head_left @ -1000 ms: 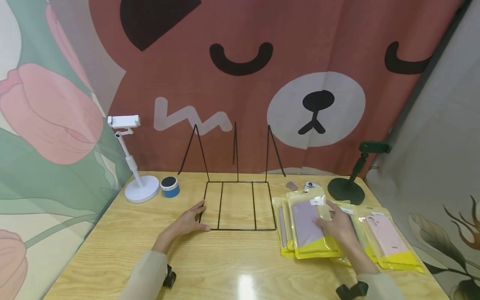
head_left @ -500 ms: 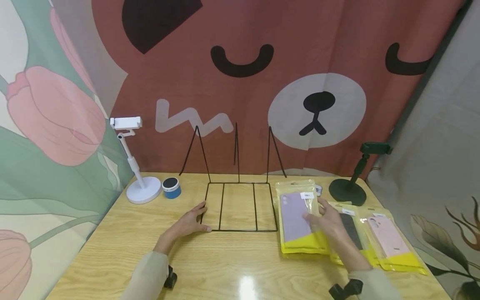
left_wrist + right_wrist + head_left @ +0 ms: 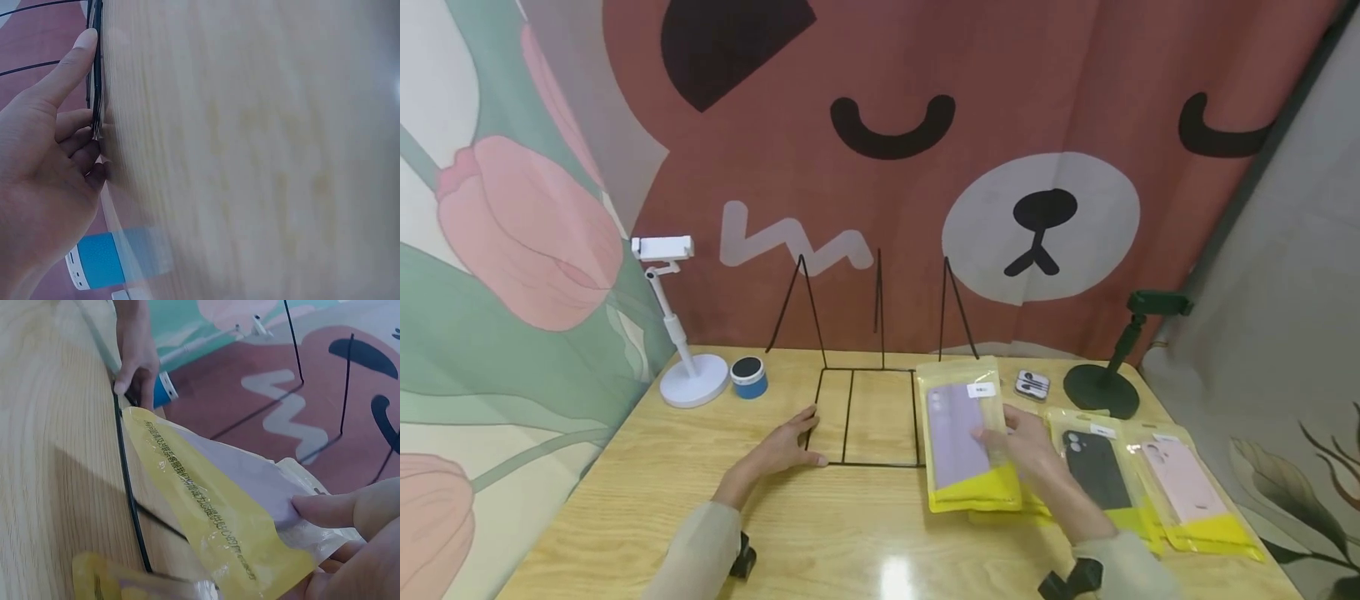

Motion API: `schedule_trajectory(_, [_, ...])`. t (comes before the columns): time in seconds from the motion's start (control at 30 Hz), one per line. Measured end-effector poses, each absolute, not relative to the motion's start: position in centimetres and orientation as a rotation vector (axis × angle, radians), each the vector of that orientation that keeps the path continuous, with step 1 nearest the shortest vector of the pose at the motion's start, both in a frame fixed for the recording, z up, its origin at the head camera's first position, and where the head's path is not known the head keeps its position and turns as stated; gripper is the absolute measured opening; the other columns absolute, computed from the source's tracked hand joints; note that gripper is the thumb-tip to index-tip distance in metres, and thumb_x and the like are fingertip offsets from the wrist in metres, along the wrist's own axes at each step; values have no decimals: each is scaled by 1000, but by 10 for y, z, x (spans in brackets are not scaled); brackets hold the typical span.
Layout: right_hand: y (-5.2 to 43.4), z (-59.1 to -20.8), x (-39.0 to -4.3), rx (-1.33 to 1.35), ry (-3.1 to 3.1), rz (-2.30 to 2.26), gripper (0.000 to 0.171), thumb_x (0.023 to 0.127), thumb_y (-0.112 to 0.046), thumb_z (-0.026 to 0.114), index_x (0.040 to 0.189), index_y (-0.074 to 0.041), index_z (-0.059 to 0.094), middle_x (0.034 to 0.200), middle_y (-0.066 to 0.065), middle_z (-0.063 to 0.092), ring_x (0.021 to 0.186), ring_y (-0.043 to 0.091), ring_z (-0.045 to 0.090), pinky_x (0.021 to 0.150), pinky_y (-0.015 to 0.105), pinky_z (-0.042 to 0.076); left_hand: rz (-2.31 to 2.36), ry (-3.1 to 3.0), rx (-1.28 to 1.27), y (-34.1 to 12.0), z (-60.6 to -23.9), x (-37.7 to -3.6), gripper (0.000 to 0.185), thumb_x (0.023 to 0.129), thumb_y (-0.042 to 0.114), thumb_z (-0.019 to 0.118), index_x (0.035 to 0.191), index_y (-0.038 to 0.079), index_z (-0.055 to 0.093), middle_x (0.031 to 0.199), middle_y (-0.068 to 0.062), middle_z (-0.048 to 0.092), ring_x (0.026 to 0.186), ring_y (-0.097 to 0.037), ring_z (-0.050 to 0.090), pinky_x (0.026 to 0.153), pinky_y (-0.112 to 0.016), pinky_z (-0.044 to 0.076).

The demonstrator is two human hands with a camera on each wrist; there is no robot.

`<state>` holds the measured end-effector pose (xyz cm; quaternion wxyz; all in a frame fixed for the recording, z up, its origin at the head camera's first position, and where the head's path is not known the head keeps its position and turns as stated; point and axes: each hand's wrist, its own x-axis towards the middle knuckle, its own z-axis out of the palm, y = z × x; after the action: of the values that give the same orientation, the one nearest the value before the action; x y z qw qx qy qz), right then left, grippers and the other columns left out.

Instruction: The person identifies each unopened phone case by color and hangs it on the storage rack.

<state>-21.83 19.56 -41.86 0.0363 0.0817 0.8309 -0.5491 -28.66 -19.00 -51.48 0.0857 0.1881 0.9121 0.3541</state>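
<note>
packet (image 3: 955, 442) pinched in your right fingers (image 3: 1015, 417) could snag the rack (image 3: 848, 417) your left fingers (image 3: 802, 416) grip, if carried too low.

The table (image 3: 820, 533) is brightly lit, spotted by glare in front, blurred in the left wrist view, shadowed in the right.

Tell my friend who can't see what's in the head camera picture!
A person's right hand holds a clear-and-yellow plastic packet with a lilac phone case, overlapping a black wire rack that the left hand holds. Similar packets with dark and pink cases lie right on a wooden table.
</note>
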Motion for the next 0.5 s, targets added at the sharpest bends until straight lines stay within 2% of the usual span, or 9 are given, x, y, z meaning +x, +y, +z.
schedule_trajectory(0.2, [174,-414,-217,145,2515,-1761,41,87,-9,70,125,1,60,114,21,64,84,24,68,72,36,57,1085,2705,540,-188,-514,-284,88,79,33,81,143,-7,38,157,-17,22,142,-39,21,111,-53,26])
schedule_trajectory(0.37, [154,-411,-219,36,2489,-1823,35,85,-8,72,117,1,64,109,16,67,80,23,68,71,36,57,1082,2710,543,-188,-512,-284,87,79,32,80,143,-8,37,157,-18,22,142,-39,21,112,-54,25])
schedule_trajectory(0.43, [146,-410,-219,-22,2495,-1820,35,84,-7,73,116,0,65,110,16,67,85,25,67,76,38,56,1076,2712,540,-188,-513,-285,87,79,33,80,143,-8,38,157,-18,22,142,-39,21,112,-53,25])
schedule_trajectory(0.5, [138,-410,-218,-72,2510,-1797,39,83,-8,74,120,-1,64,116,16,65,97,29,65,85,43,54,1066,2713,536,-189,-513,-284,87,79,34,80,143,-7,38,157,-17,22,142,-39,21,112,-53,25])
